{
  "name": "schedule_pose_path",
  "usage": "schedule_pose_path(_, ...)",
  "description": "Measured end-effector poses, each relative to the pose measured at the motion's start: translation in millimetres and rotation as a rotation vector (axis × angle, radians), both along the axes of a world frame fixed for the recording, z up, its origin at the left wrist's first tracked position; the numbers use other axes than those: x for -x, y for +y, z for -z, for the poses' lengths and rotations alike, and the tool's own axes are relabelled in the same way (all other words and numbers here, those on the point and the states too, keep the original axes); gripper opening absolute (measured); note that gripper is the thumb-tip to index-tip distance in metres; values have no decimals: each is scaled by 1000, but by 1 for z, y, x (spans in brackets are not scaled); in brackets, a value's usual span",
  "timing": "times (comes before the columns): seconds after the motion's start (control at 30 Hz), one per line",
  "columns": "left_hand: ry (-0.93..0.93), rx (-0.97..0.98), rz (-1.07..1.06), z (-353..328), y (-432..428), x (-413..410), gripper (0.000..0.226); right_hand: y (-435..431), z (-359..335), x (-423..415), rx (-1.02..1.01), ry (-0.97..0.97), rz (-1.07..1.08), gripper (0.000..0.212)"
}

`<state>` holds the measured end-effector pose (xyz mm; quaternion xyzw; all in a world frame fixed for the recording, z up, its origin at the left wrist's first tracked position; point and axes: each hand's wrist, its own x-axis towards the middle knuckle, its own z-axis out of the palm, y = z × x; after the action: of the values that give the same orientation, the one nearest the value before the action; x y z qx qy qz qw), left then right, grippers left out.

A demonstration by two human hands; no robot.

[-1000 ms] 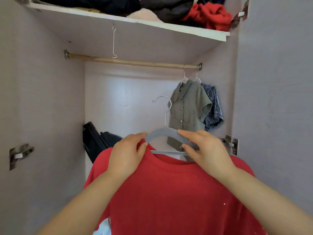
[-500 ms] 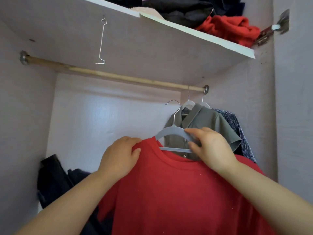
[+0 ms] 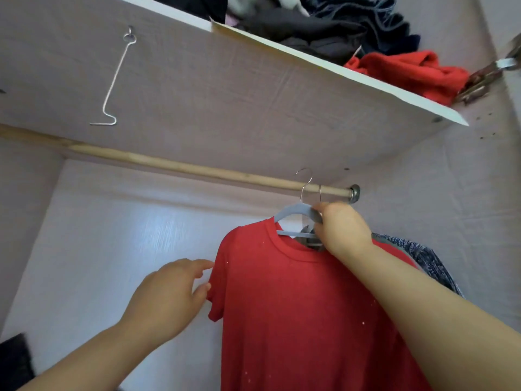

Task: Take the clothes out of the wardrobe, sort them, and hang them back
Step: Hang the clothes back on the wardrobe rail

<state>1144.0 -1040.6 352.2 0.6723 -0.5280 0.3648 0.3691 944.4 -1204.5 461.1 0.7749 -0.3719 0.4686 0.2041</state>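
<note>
A red T-shirt [image 3: 296,306] hangs on a grey hanger [image 3: 293,211] whose metal hook rises in front of the wooden rail [image 3: 183,167], near the rail's right end. My right hand [image 3: 342,228] grips the hanger's right shoulder. My left hand [image 3: 169,294] is off the shirt, fingers loosely spread, just left of its sleeve. Behind my right arm a blue patterned garment [image 3: 423,255] hangs on the rail; the olive shirt is almost wholly hidden.
The shelf [image 3: 310,60] above the rail holds piled dark clothes [image 3: 324,29] and a red garment [image 3: 408,71]. A wire hook [image 3: 112,88] dangles under the shelf at left. A door hinge [image 3: 485,77] sits top right. A dark bag [image 3: 14,359] lies bottom left.
The hanger with the red T-shirt has risen up to the rail's right end. My left hand has let go of the collar and dropped to beside the sleeve.
</note>
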Motion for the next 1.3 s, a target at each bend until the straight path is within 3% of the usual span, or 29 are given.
schedule_pose_path(0.43,-33,-47,-42,19,-44,-25,43,-51,2,-46,-89,71,72,30)
schedule_pose_path(0.7,23,-82,-71,35,-46,-30,42,-41,16,-47,-60,78,103,32)
schedule_pose_path(0.8,8,-100,-104,34,-41,-28,42,-36,26,-45,60,112,166,37)
schedule_pose_path(0.97,64,-156,-146,33,-24,-24,46,-25,69,-52,296,165,-4,41)
schedule_pose_path(1.3,230,-473,-267,122,44,-19,56,57,229,-81,-21,317,-286,46)
